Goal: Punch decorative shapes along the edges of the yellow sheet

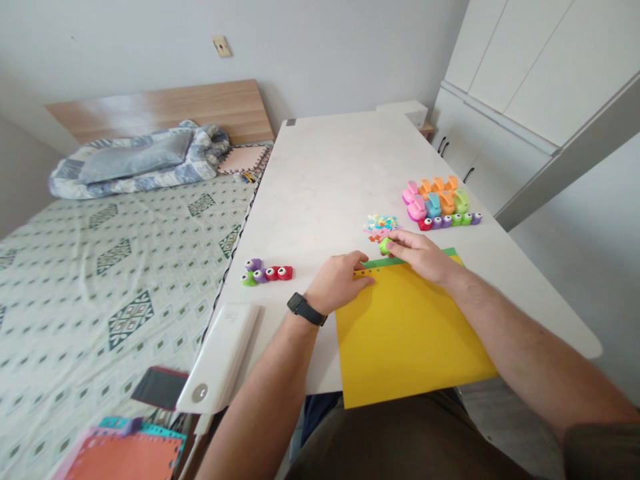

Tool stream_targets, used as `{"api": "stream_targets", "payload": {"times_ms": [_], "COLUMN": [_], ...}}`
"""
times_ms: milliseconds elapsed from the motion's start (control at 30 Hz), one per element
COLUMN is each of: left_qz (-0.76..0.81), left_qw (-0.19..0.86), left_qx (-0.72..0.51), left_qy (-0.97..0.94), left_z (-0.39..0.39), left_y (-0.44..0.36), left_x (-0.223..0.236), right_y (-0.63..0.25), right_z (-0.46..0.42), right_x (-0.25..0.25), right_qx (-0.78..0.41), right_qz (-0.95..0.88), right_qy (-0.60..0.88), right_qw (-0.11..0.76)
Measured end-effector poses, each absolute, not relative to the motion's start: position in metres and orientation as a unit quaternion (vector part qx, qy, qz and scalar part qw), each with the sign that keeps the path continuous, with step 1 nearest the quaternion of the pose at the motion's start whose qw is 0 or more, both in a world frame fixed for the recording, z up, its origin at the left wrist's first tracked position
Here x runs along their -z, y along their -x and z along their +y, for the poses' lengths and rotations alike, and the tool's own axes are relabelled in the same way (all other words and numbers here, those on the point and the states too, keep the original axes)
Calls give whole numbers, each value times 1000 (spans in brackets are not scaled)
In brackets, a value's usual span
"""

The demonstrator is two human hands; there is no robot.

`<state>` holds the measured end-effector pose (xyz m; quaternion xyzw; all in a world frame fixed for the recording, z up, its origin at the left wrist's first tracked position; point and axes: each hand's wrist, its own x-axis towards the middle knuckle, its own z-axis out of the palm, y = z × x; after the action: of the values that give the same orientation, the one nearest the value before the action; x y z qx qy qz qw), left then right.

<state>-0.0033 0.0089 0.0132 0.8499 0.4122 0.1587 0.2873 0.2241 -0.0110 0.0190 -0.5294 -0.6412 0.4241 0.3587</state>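
Note:
A yellow sheet of paper (415, 333) lies at the table's near edge, with a row of small punched holes near its top left. A green paper strip (380, 263) shows along its top edge. My left hand (337, 283) holds the sheet's top left corner, thumb on the paper and fingers at the edge. My right hand (417, 253) is closed on a small green craft punch (385, 245) at the top edge of the sheet. Just beyond the punch lies a pile of coloured paper bits (381, 223).
Large pink, orange, blue and green punches (433, 200) stand at the right, with a row of small punches (447, 221) before them. Several small punches (265, 273) sit at the left. A white device (220, 360) and coloured sheets (127, 453) lie near left; a bed (110, 267) adjoins.

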Motion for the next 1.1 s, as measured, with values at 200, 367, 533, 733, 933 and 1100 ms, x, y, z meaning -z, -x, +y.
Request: {"api": "stream_targets", "payload": {"times_ms": [200,367,533,733,933,1100], "left_qz": [417,413,371,353,359,373], "left_qw": [280,274,248,190,173,182], "left_qx": [-140,-145,-168,-137,-114,-122], "left_qy": [-853,-856,-879,-906,-910,-901], "left_z": [9,7,2,0,2,1], "left_y": [15,22,16,3,-4,-5], "left_x": [-21,-21,-18,-13,-12,-12], "right_y": [-227,-228,-224,-221,-220,-220], "right_z": [-4,-2,-1,-3,-4,-4], "right_x": [-13,-7,-5,-7,-6,-7], "right_qx": [-492,-512,-522,-525,-521,-509], "right_qz": [-558,-527,-511,-518,-527,-531], "right_qy": [523,532,539,537,536,535], "right_qw": [416,419,419,411,404,415]}}
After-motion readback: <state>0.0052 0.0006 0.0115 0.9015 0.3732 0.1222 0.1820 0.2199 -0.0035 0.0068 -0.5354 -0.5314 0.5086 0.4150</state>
